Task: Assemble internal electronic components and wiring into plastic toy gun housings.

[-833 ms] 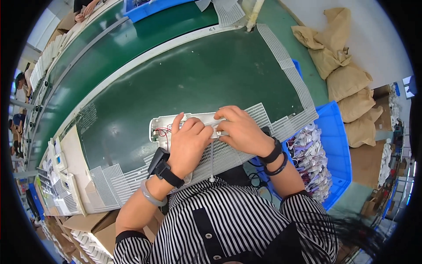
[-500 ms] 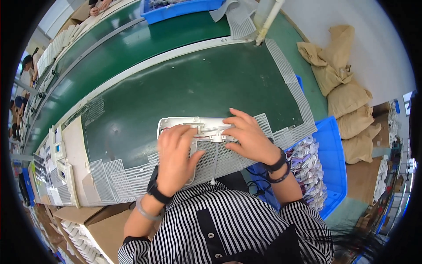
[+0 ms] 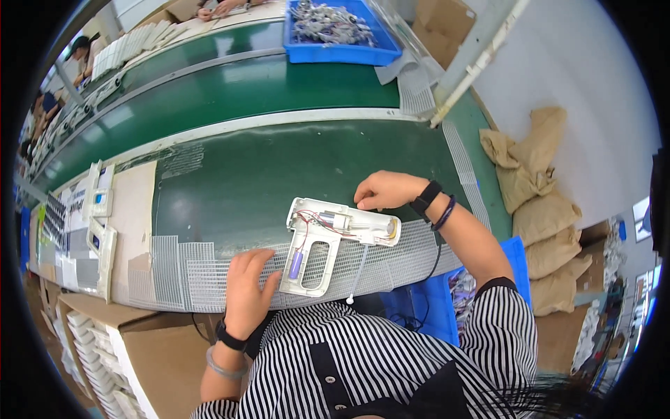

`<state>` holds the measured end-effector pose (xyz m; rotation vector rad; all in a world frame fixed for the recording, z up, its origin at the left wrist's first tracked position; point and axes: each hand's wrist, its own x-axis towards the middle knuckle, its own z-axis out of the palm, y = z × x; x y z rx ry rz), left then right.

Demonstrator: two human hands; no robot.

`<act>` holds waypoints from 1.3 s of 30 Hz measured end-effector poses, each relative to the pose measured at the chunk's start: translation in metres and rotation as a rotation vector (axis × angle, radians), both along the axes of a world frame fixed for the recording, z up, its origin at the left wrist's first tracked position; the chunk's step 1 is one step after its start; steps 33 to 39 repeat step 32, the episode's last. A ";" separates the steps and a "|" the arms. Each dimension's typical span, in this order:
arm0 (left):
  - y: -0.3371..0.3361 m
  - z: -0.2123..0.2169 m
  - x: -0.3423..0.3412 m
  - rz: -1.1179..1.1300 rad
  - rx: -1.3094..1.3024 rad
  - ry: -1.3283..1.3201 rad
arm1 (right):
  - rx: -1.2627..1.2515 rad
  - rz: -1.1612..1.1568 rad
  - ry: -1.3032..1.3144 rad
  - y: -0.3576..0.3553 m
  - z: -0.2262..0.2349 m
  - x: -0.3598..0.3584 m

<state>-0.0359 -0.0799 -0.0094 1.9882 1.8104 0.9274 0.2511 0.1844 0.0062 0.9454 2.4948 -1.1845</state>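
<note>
A white plastic half-shell of a gun-shaped device (image 3: 349, 215) lies open side up at the bench's near edge. Inside it are a small motor, red wires, and a purple cylindrical cell (image 3: 296, 265) in the looped handle. A thin white tube with a knob end (image 3: 351, 299) points toward me from under the shell. My left hand (image 3: 247, 288) rests left of the handle, thumb and fingers apart, holding nothing. Just beyond the shell's upper edge is my right hand (image 3: 392, 190), its fingers curled together; whatever they may hold is hidden.
White mesh matting (image 3: 209, 276) lines the near edge of the green bench (image 3: 244, 181). White frame parts (image 3: 105, 258) stand at left. A blue tray of wired parts (image 3: 342, 54) sits across the bench. Brown sacks (image 3: 544, 216) and a blue bin (image 3: 516, 272) are at right. Other people work far left.
Both hands have come off the shell: the left drew back to its left, the right moved beyond its upper edge and curled. The wiring and handle now show. The view has shifted.
</note>
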 end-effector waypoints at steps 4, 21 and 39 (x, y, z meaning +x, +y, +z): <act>0.016 0.020 0.013 -0.111 0.062 0.048 | -0.192 0.032 -0.020 0.006 -0.025 -0.019; -0.053 -0.016 -0.091 0.513 0.117 -0.352 | -0.289 -0.267 0.153 0.082 0.041 -0.084; -0.064 -0.070 -0.155 0.720 -0.506 -0.706 | -0.354 -0.745 0.533 0.297 0.008 -0.324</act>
